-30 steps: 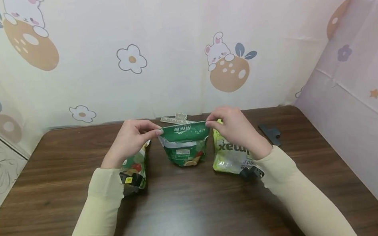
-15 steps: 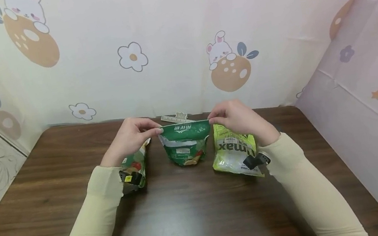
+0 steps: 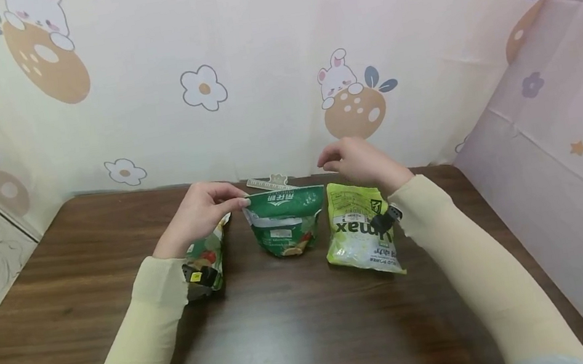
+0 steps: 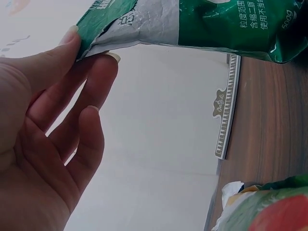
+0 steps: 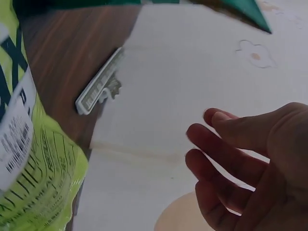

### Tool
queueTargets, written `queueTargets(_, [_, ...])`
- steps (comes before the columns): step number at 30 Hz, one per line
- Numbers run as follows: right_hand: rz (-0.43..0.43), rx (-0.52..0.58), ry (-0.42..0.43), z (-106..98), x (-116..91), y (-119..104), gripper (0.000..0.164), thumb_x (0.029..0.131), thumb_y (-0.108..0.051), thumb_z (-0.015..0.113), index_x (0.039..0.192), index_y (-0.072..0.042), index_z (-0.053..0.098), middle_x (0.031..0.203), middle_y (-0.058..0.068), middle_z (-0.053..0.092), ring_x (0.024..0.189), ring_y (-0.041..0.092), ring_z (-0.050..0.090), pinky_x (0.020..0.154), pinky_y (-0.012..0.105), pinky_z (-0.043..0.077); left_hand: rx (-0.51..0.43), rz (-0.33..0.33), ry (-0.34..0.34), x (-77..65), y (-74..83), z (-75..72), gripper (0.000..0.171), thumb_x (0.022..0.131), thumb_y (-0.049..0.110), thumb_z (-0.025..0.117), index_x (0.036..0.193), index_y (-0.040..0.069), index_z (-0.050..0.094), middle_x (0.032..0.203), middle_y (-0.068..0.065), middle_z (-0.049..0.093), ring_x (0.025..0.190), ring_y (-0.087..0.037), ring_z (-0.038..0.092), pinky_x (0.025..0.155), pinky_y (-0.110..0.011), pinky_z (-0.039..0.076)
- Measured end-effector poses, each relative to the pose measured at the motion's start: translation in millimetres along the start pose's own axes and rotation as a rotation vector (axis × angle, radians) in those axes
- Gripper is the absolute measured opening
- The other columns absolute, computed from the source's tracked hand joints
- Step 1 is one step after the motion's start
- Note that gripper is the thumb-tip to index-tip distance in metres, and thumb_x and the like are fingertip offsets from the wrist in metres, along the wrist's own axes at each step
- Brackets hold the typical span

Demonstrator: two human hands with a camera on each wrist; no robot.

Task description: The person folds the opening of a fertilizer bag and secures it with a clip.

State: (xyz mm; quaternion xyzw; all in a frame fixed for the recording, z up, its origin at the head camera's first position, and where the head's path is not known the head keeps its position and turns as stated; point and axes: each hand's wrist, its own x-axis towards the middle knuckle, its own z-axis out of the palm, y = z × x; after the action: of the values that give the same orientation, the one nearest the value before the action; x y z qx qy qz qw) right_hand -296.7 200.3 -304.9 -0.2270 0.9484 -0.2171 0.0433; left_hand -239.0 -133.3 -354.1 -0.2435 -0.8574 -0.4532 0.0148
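A green bag (image 3: 288, 226) with a folded-down top stands mid-table. My left hand (image 3: 200, 215) pinches its upper left corner between thumb and fingers; the left wrist view shows the thumb on the green corner (image 4: 103, 21). Apart from the bag's other corner, my right hand (image 3: 364, 162) hangs in the air with loosely bent fingers and holds nothing. Below it lies a lime-green bag (image 3: 354, 229), partly covered by the wrist camera. Behind the green bag, a pale bag clip (image 3: 269, 183) lies at the table's back edge, seen whole in the left wrist view.
Another green printed bag (image 3: 214, 249) lies to the left, partly hidden by my left wrist. A patterned curtain (image 3: 265, 74) hangs right behind the brown wooden table (image 3: 274, 340), and more of it closes off the right side.
My right hand has let go of the green bag's right corner and risen away from it toward the curtain. The left hand keeps its pinch, and the bag stays upright.
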Motion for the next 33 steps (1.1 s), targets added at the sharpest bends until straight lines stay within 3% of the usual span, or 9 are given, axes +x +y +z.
queueTargets(4, [0.008, -0.041, -0.046, 1.7, 12.9, 0.4, 0.016, 0.100, -0.018, 0.062, 0.110, -0.014, 0.073, 0.110, 0.004, 0.071, 0.105, 0.020, 0.063, 0.094, 0.042, 0.047, 0.004, 0.000, -0.006, 1.0, 1.4, -0.5, 0.010, 0.094, 0.023, 0.072, 0.099, 0.017, 0.078, 0.094, 0.003, 0.073, 0.076, -0.020, 0.061, 0.068, -0.038, 0.049])
queueTargets(12, [-0.098, -0.197, -0.217, 19.4, 41.2, -2.9, 0.026, 0.100, -0.019, 0.059, 0.123, -0.009, 0.066, 0.117, 0.008, 0.068, 0.108, 0.023, 0.062, 0.094, 0.040, 0.048, -0.015, -0.008, -0.009, 0.7, 0.6, -0.2, 0.010, 0.094, 0.023, 0.072, 0.099, 0.017, 0.078, 0.094, 0.003, 0.073, 0.077, -0.021, 0.060, 0.069, -0.039, 0.050])
queueTargets(15, [-0.169, -0.239, -0.231, 27.6, 50.9, -8.0, 0.028, 0.099, -0.021, 0.062, 0.123, -0.006, 0.066, 0.118, 0.011, 0.068, 0.109, 0.026, 0.062, 0.096, 0.041, 0.048, -0.011, -0.004, -0.007, 0.8, -0.9, -1.2, 0.011, 0.094, 0.024, 0.072, 0.099, 0.017, 0.078, 0.093, 0.003, 0.073, 0.076, -0.021, 0.060, 0.068, -0.039, 0.050])
queueTargets(19, [-0.333, -0.300, -0.232, 42.5, 64.1, -6.0, 0.025, 0.099, -0.015, 0.063, 0.119, -0.001, 0.067, 0.116, 0.016, 0.067, 0.108, 0.030, 0.062, 0.096, 0.043, 0.047, -0.008, -0.004, 0.006, 1.1, -2.5, -0.8, 0.009, 0.093, 0.023, 0.073, 0.097, 0.018, 0.078, 0.091, 0.004, 0.073, 0.075, -0.021, 0.060, 0.067, -0.038, 0.050])
queueTargets(22, [-0.390, -0.324, -0.228, 53.6, 70.3, 0.9, 0.024, 0.097, -0.009, 0.064, 0.119, 0.002, 0.066, 0.117, 0.019, 0.066, 0.109, 0.033, 0.061, 0.097, 0.043, 0.046, -0.026, 0.001, 0.000, 2.1, -2.5, 2.2, 0.010, 0.092, 0.023, 0.074, 0.097, 0.016, 0.079, 0.091, 0.002, 0.073, 0.074, -0.021, 0.060, 0.067, -0.037, 0.050])
queueTargets(33, [-0.299, -0.215, -0.276, 69.5, 77.4, -2.0, 0.035, 0.099, 0.001, 0.057, 0.134, -0.002, 0.061, 0.133, 0.018, 0.058, 0.125, 0.032, 0.052, 0.106, 0.042, 0.040, -0.033, -0.006, -0.003, 3.3, -2.4, 1.4, 0.010, 0.093, 0.020, 0.073, 0.097, 0.013, 0.079, 0.090, 0.001, 0.073, 0.076, -0.021, 0.061, 0.068, -0.037, 0.051])
